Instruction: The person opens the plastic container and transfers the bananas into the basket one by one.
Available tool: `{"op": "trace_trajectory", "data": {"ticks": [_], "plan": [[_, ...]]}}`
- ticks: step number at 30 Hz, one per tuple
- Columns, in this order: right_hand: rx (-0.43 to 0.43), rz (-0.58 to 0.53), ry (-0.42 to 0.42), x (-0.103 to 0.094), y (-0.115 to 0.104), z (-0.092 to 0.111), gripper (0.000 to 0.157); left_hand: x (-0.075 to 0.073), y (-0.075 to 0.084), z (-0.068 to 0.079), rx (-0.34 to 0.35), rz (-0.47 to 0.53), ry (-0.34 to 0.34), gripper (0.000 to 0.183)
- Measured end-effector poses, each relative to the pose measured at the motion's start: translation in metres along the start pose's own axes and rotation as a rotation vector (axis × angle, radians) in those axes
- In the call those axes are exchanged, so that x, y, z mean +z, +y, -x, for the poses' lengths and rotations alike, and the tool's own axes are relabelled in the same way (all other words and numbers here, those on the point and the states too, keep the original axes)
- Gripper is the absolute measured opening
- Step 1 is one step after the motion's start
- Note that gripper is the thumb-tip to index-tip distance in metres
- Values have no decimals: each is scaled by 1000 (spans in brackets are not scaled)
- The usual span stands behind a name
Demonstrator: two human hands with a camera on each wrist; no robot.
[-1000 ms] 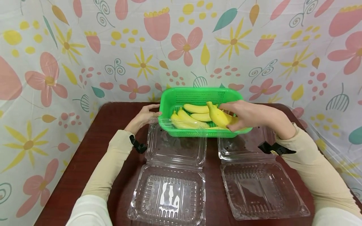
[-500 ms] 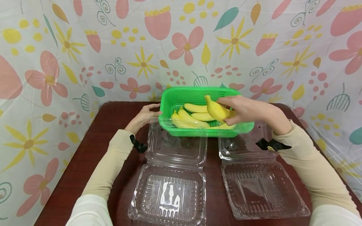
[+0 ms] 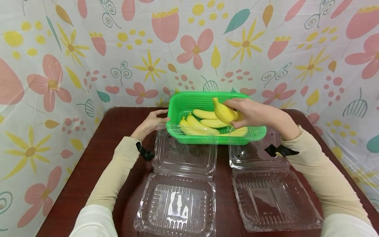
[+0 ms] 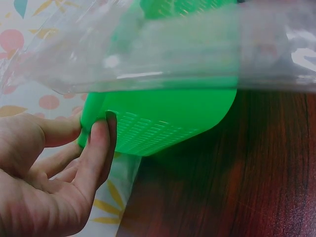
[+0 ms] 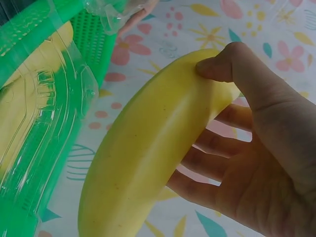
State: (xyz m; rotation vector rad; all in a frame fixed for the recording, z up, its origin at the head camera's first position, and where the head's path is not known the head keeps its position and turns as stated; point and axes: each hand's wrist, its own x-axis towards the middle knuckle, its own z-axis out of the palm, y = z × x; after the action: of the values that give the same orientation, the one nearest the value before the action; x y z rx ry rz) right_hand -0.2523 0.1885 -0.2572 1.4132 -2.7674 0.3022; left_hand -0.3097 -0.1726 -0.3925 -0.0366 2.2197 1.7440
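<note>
A green plastic basket (image 3: 174, 105) stands at the back of the table with several bananas (image 3: 201, 127) lying in it. My left hand (image 3: 150, 124) holds the basket's left end; in the left wrist view, thumb and fingers pinch its rim (image 4: 96, 106). Above the basket's right half, my right hand (image 3: 256, 114) holds a yellow banana (image 3: 223, 113), stem end up and tilted. The right wrist view shows the thumb pressed on this banana (image 5: 143, 143) near one end, the fingers behind it. Part of the basket's front lies behind clear plastic lids.
Two clear plastic clamshell boxes stand open side by side, a left box (image 3: 180, 205) and a right box (image 3: 275, 204). Their raised lids lean toward the basket's front. Dark red-brown table (image 3: 118, 184) shows around them; a flowered sheet (image 3: 127, 42) hangs behind.
My right hand has moved left and slightly up with the banana, uncovering another banana at the basket's right front. The left hand has stayed on the basket.
</note>
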Motion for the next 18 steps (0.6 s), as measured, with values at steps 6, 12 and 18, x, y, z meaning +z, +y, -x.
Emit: {"op": "trace_trajectory", "data": {"ticks": [6,12,18], "plan": [[6,8,32,3,1,-6,51,1,2,1,11,4,-10,58],[6,-4,24,8,1,-12,50,0,2,1,5,-8,-14,59],[30,-27,-2,17,8,-21,50,1,0,0,6,19,-8,58]]}}
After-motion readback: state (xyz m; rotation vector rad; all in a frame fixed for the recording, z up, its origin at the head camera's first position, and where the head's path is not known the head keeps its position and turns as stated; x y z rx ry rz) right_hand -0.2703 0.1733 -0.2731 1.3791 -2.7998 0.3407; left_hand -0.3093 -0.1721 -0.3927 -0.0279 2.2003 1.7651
